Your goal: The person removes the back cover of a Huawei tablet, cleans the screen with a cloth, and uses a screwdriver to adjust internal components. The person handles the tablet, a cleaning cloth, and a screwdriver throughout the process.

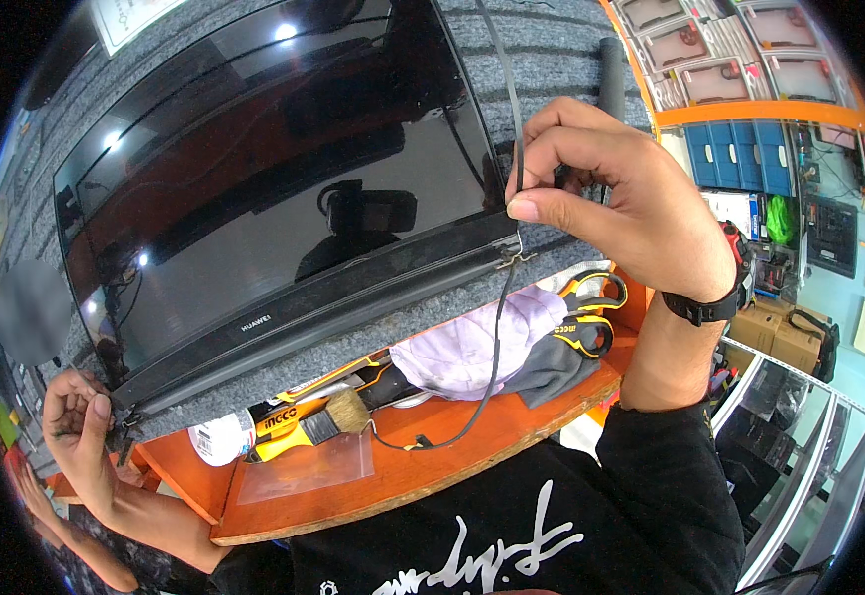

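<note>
A black laptop screen [284,178] lies face up, detached from any visible base, with metal hinges at its lower corners. At the lower right corner, my right hand [601,183] pinches a thin dark strip [500,59] between thumb and fingers; the strip stands away from the screen's right edge and runs up past the top of the view. Curled around the screen's lower left corner is my left hand [80,421], its thumb close to the hinge. A thin black cable [500,332] hangs from near the right hinge into the drawer below.
The screen lies on a ribbed grey mat [552,59]. An open orange drawer [432,441] holds a brush [338,416], a white jar [222,438], a lilac cloth [452,347] and yellow-black scissors [591,312]. Another person's arm [65,526] shows at lower left. Shelves [740,50] stand right.
</note>
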Tool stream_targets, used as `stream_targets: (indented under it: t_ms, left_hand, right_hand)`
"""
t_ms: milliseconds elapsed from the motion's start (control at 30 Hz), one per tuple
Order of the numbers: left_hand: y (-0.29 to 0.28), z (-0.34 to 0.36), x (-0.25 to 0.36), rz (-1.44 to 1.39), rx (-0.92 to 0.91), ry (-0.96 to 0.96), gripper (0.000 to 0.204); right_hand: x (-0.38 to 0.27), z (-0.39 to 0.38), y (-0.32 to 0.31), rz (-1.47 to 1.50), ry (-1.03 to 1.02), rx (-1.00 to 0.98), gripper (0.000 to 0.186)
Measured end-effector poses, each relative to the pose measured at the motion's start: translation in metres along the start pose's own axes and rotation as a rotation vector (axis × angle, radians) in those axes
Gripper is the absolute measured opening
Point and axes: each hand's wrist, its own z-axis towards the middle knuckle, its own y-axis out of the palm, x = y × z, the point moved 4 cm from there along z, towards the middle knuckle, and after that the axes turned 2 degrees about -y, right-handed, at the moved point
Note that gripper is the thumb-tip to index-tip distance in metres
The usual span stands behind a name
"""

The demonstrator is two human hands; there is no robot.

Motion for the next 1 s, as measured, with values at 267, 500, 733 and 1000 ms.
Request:
stream_targets:
  t_ms: [267, 500, 733, 1000]
  left_hand:
    - [0.008, 0.002, 0.004, 0.041, 0.044, 0.032, 0.019]
    - [0.015, -0.009, 0.013, -0.022, 0.125, -0.063, 0.025]
    - [0.044, 0.004, 0.046, -0.244, -0.003, 0.060, 0.029]
    - [0.042, 0.004, 0.043, -0.275, -0.043, 0.001, 0.030]
  right_hand:
    - [0.001, -0.001, -0.001, -0.015, 0.021, 0.002, 0.016]
    - [-0.009, 0.007, 0.006, 0.044, 0.058, -0.026, 0.011]
    - [0.013, -0.005, 0.006, 0.089, 0.124, -0.050, 0.017]
    - [0.015, -0.004, 0.005, 0.072, 0.150, -0.031, 0.019]
